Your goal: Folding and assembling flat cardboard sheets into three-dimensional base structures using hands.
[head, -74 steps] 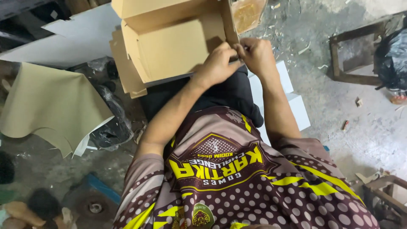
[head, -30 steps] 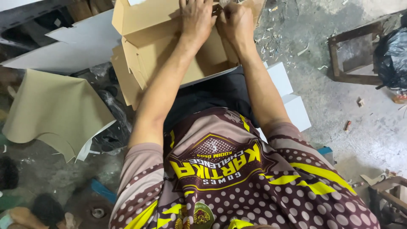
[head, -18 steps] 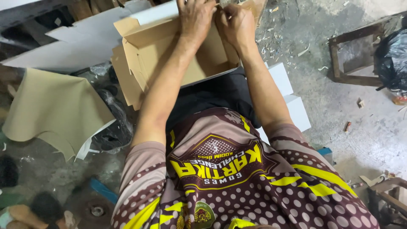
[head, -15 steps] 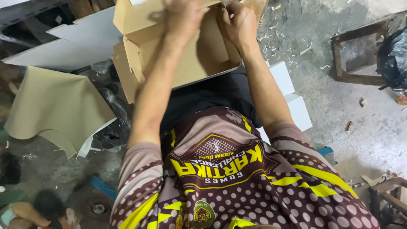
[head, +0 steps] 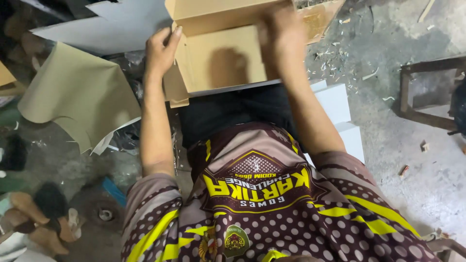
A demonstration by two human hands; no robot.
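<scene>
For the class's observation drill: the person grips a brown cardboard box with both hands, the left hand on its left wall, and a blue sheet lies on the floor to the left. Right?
Not quite. The sheet is olive-tan, not blue, as the head view shows. The left hand does hold the cardboard box at its left wall, with the right hand on it too.

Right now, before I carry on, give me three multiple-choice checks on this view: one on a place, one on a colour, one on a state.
1. Where is the left hand?
A. on the left edge of the cardboard box
B. on the floor
C. in the lap

2. What colour is the curled sheet to the left of the box?
A. bright red
B. olive-tan
C. black

3. How is the box?
A. taped shut
B. crushed flat
C. open, inside showing

Answers: 1 A, its fingers grip that side wall. 2 B, it lies dull olive-tan on the grey floor. 3 C, the bare brown inside faces the camera, with the right hand at its top flap.
</scene>
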